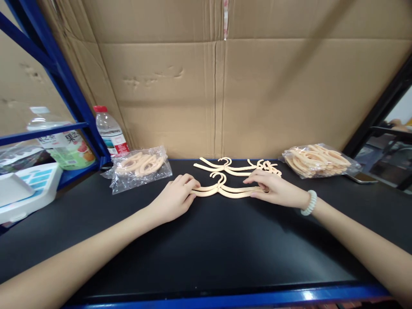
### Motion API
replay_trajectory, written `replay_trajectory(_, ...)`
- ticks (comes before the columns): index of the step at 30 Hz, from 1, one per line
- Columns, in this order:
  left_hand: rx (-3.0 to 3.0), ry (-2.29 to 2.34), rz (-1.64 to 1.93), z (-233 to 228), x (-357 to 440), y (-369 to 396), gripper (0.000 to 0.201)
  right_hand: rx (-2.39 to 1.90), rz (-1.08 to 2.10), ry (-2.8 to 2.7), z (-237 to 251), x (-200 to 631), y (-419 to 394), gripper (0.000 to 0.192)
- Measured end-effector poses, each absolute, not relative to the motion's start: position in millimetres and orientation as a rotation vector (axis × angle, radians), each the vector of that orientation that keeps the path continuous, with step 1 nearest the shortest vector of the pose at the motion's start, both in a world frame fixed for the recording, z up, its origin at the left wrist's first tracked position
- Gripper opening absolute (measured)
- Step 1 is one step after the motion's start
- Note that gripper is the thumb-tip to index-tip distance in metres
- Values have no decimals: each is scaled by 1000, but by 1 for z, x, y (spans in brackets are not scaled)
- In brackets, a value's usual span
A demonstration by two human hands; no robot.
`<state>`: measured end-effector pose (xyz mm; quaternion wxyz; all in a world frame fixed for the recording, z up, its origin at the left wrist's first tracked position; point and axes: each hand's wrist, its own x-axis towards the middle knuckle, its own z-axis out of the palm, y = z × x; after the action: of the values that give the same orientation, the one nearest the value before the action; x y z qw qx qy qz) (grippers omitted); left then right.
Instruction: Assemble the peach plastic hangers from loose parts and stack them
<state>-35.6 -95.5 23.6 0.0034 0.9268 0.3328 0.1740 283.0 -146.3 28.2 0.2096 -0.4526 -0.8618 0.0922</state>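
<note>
Two cream plastic clothes hangers (pixel 236 194) lie side by side on the black tabletop, hooks pointing away from me. My left hand (pixel 177 196) is closed around their left ends. At the right ends, my right hand (pixel 275 188) pinches with the thumb and some fingers, the index finger lifted. The tips of the hangers are hidden under both hands. Just behind lie more cream hangers (pixel 209 168), partly covered on the right by my right hand. Beside them sits a small heap of cream hooks or curved pieces (pixel 268 167).
A clear bag of cream parts (pixel 141 165) lies at left, a fuller one (pixel 317 161) at right, with a phone-like slab (pixel 363 177) beside it. Bottles (pixel 111 133) and a white-and-blue tray (pixel 35 184) stand left by a blue frame. Cardboard (pixel 161 98) walls the back.
</note>
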Motion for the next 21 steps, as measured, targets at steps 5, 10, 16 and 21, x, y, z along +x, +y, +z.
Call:
replay_trajectory(5,2884,1019,562,18,-34,-93,25,-1274,298,-2417,26,288,-141,26)
replay_trajectory(10,2890,959,597,14,-32,-92,28,-1332,300,-2430,32,295,-141,23)
replay_trajectory(16,2883,928,655,10,-31,-90,26,-1371,318,-2424,32,298,-140,24)
replay_trajectory(21,2856,910,717,7,-30,-89,27,-1359,300,-2425,31,299,-139,21)
